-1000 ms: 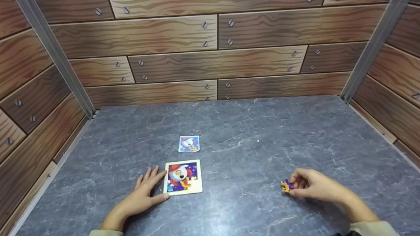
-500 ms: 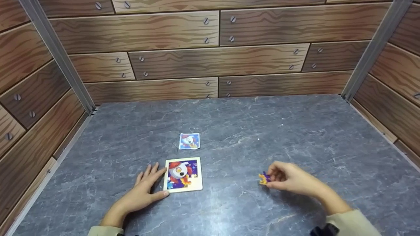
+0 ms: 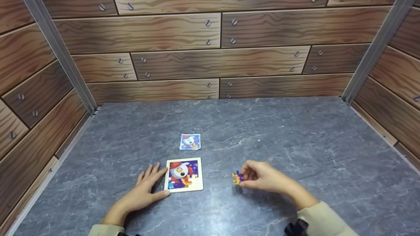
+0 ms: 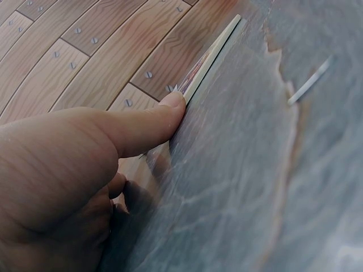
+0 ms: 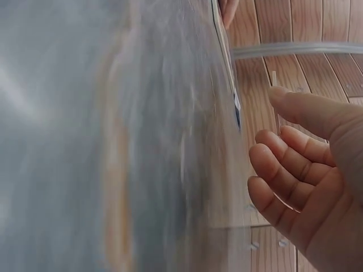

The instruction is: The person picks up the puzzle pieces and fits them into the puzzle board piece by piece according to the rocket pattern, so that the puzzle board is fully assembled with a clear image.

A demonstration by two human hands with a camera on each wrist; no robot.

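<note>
A jigsaw tray [image 3: 196,187] with a pale rim lies flat on the table, its picture showing a white and red cartoon figure on purple. Part of its lower right is bare. My left hand [image 3: 141,194] rests at the tray's left side with fingers spread, the thumb touching the lower left corner. In the left wrist view that thumb [image 4: 150,119] meets the tray's edge. To the right of the tray, my right hand [image 3: 262,177] pinches a purple and orange puzzle piece [image 3: 237,178] between thumb and fingers, apart from the tray. The right wrist view shows this piece [image 5: 274,78] only edge-on.
Behind the tray lies a small picture card [image 3: 190,142] with a similar figure. Grey marbled tabletop [image 3: 295,137] surrounds everything. A wood-patterned wall [image 3: 177,64] stands at the back, with more on both sides. A tiny white speck [image 3: 259,140] is on the table.
My right hand has moved left across the table with the puzzle piece, closer to the tray. The left hand and the tray have stayed put.
</note>
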